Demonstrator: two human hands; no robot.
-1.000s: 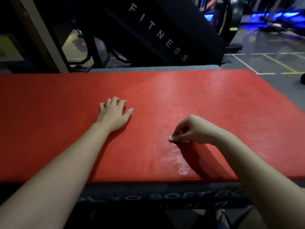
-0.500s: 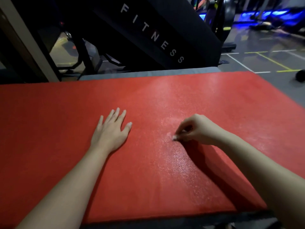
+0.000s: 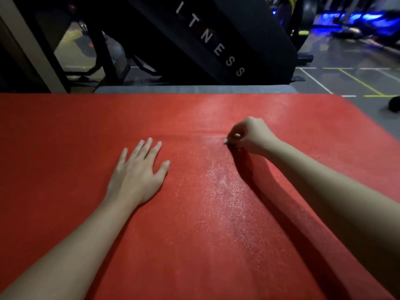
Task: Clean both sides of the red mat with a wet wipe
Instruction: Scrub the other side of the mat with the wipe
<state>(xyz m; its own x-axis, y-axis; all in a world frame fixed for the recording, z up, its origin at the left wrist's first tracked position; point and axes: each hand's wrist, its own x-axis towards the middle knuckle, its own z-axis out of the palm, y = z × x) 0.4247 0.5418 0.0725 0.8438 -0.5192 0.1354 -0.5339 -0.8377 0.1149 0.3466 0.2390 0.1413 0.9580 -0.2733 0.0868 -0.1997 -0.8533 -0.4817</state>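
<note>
The red mat [image 3: 65, 131] lies flat over a grey surface [image 3: 194, 89] and fills most of the view. The left hand [image 3: 136, 178] rests open on it, palm down and fingers spread, likely to stop it sliding. The right hand [image 3: 251, 135], fingers curled, pinches a small white scrap to the mat. This is probably the wipe [image 3: 225, 141], though it is too small to be sure. A wet sheen [image 3: 225, 191] runs beside that arm. A black fitness machine [image 3: 227, 40] stands beyond the far edge, apart from both hands.
</note>
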